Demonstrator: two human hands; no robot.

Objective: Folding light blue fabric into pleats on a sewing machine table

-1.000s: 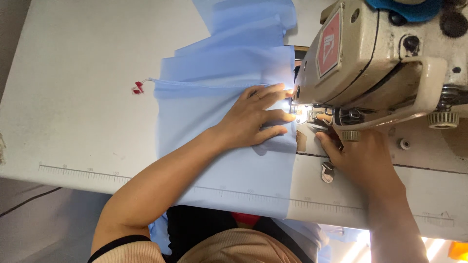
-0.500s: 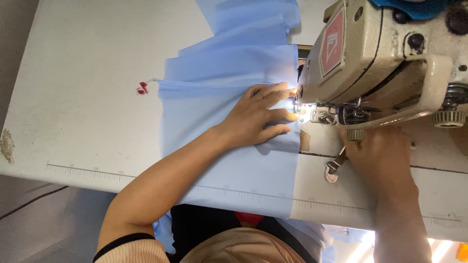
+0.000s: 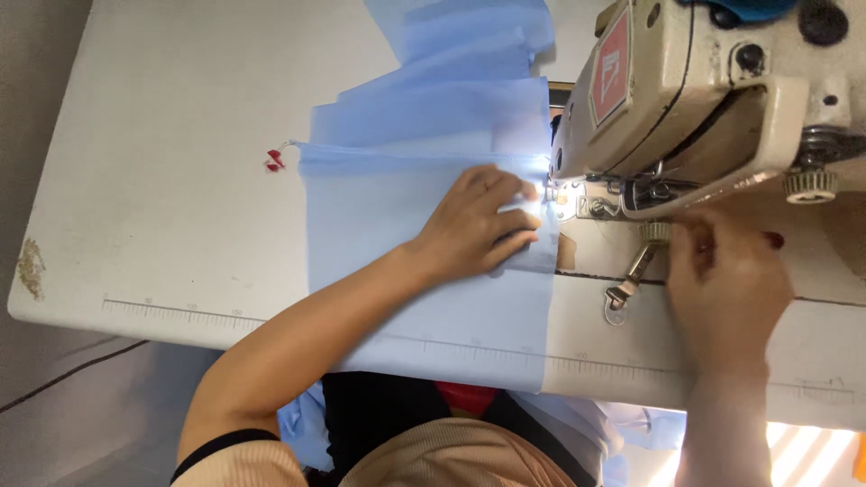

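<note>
A: Okay, quick pass, head view. Left hand [image 3: 478, 221]?

B: Flat on the light blue fabric [image 3: 406, 234], palm down, fingers spread a little and pressing. Fingertips point at the needle area [image 3: 552, 191], just beside the lit spot under the machine head. Grips nothing, just holds the cloth flat.

A: Fabric location?

B: Spread on the white table [image 3: 162, 162], running from the near edge up under the sewing machine [image 3: 704, 99]. Folded or pleated layers bunch at the far side behind the needle. Near end hangs over the table edge toward the person's lap.

A: Right hand [image 3: 731, 289]?

B: To the right of the needle, in front of the machine's base, back of hand to camera. Fingers curl up toward a small knurled knob [image 3: 656, 232] below the machine arm. Touching it or not, cannot tell; whether the hand pinches anything, cannot tell either, the fingers hide it.

A: Anything else nearby?

B: Small metal lever [image 3: 624, 287] lying on the table between the two hands, just left of the right hand. Tiny red thread scrap [image 3: 274, 161] on the table by the fabric's left corner. Printed ruler scale [image 3: 180, 311] along the table's near edge. Handwheel-like dial [image 3: 809, 184] on the machine's right side.
</note>
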